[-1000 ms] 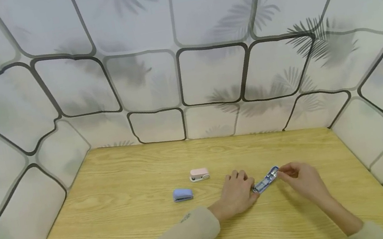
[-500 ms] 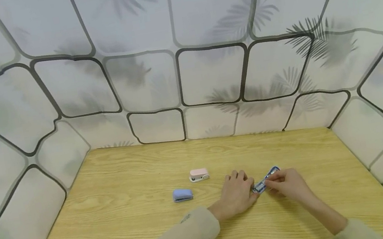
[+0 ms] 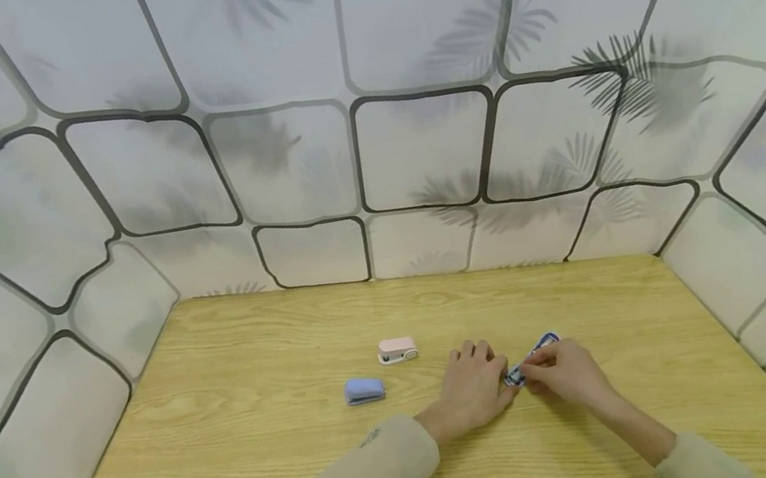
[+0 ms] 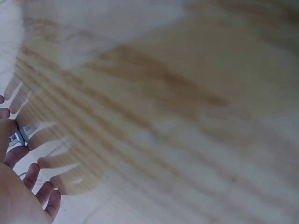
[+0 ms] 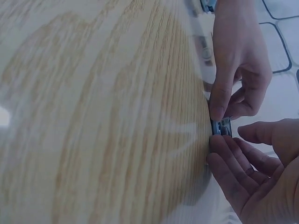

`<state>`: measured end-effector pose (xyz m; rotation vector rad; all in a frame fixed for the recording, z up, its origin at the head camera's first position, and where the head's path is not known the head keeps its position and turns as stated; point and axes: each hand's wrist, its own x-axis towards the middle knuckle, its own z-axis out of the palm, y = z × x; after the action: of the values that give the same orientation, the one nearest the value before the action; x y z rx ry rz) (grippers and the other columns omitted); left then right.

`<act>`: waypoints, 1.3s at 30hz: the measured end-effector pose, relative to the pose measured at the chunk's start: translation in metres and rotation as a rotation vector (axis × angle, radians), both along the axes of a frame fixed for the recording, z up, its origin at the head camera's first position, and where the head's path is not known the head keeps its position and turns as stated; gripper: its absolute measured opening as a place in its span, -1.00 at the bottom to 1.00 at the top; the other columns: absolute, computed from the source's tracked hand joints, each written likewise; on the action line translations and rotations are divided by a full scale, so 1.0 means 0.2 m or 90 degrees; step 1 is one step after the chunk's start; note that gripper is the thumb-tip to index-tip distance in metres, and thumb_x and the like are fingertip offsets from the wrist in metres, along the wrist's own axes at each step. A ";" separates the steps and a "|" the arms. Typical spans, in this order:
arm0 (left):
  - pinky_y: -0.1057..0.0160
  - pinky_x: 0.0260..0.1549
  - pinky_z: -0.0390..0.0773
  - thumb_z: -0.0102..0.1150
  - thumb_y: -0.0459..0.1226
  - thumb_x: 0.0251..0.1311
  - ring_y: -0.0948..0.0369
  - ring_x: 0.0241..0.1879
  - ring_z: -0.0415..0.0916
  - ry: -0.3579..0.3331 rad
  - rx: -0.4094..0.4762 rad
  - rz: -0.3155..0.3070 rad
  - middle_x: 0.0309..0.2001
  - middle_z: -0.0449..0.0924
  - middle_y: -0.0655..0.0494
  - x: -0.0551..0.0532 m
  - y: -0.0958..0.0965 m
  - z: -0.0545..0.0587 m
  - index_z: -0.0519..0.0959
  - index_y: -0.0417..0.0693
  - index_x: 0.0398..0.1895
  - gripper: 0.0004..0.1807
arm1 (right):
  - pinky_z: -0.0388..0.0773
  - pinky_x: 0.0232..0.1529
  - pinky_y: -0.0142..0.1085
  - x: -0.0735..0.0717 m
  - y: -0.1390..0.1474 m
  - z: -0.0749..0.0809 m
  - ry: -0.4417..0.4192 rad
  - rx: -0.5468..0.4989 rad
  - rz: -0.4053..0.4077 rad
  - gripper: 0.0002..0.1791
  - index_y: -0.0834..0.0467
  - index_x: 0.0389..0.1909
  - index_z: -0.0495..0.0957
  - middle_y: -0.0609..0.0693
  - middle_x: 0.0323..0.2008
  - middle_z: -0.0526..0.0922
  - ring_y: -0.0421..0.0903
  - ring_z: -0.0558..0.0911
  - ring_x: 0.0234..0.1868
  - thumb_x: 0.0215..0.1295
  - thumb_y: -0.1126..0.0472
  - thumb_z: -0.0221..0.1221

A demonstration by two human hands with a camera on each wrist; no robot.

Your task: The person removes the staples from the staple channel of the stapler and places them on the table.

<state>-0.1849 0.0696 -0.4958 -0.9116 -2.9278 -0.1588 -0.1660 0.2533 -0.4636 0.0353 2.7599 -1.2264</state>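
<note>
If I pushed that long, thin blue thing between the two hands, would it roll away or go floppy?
The long, narrow blue piece with silvery parts probably won't roll: it lies flat on the yellowish wood-grain table. It's likely stiff, since it looks straight and metallic inside. It might slide, as the table looks smooth.

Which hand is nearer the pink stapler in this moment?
Left. In the head view, the left hand is just right of the pink stapler and slightly lower in the picture; the right hand is farther right, beyond the left hand.
</note>
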 end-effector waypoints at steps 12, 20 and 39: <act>0.27 -0.06 0.47 0.20 0.21 0.42 0.23 -0.01 0.45 0.001 0.008 0.006 0.01 0.58 0.23 0.00 0.00 0.00 0.63 0.29 -0.15 -0.71 | 0.73 -0.41 -0.30 -0.01 -0.01 0.00 -0.004 0.019 0.008 -0.80 0.34 -0.16 0.78 0.12 -0.32 0.84 -0.14 0.77 -0.41 0.38 0.25 0.35; 0.29 -0.07 0.44 0.22 0.19 0.41 0.24 -0.02 0.44 0.005 0.020 0.008 0.00 0.59 0.24 0.00 0.02 0.00 0.65 0.28 -0.13 -0.72 | 0.76 -0.42 -0.28 -0.01 0.01 0.01 -0.036 -0.048 0.008 -0.77 0.42 -0.15 0.73 0.16 -0.35 0.83 -0.06 0.81 -0.43 0.39 0.28 0.34; 0.33 -0.12 0.40 0.21 0.20 0.42 0.26 -0.05 0.43 0.006 0.019 0.010 -0.02 0.58 0.24 0.00 0.04 0.00 0.65 0.29 -0.11 -0.71 | 0.79 -0.25 -0.21 -0.01 0.13 0.06 -0.096 -0.114 -0.018 -0.68 0.44 -0.03 0.68 0.11 -0.29 0.83 -0.09 0.80 -0.30 0.52 0.20 0.23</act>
<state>-0.1848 0.0777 -0.4957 -0.8829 -2.9153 -0.1972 -0.1673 0.2787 -0.4515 0.1437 2.5210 -1.4119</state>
